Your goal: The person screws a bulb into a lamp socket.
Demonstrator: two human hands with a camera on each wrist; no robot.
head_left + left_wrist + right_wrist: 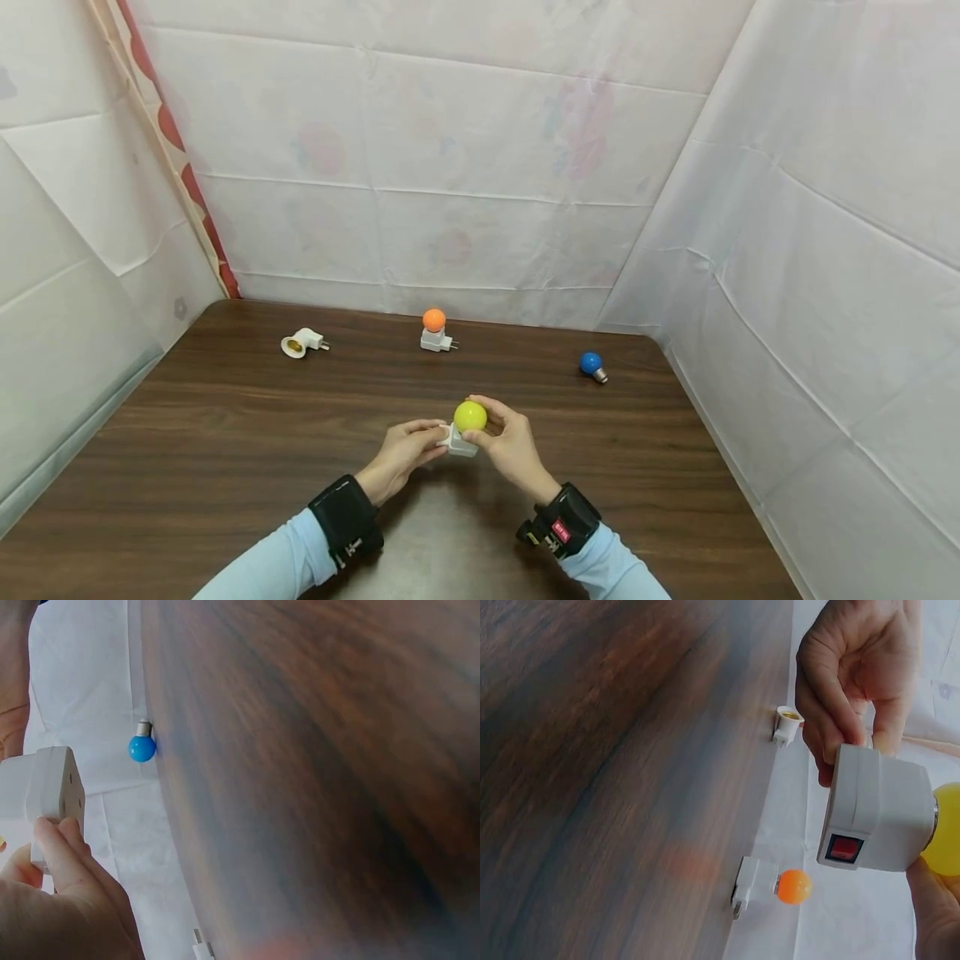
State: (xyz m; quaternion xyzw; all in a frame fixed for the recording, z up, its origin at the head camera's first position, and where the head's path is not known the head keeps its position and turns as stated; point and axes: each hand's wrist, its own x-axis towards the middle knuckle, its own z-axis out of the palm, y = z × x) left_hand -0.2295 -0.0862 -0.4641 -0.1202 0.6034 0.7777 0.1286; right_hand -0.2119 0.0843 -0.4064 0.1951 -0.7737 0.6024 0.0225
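My left hand pinches a white plug-in lamp socket at its plug end, over the near middle of the table. A yellow light bulb sits upright in the socket's mouth, and the fingers and thumb of my right hand grip it from the right. In the right wrist view a bit of the bulb's metal base shows between the yellow globe and the socket. A red rocker switch is set in the socket's side. Holes in the socket's face show in the left wrist view.
At the back of the dark wooden table, an orange bulb stands in another white socket. A white angled socket lies far left. A blue bulb lies far right. White sheeting hangs around the table.
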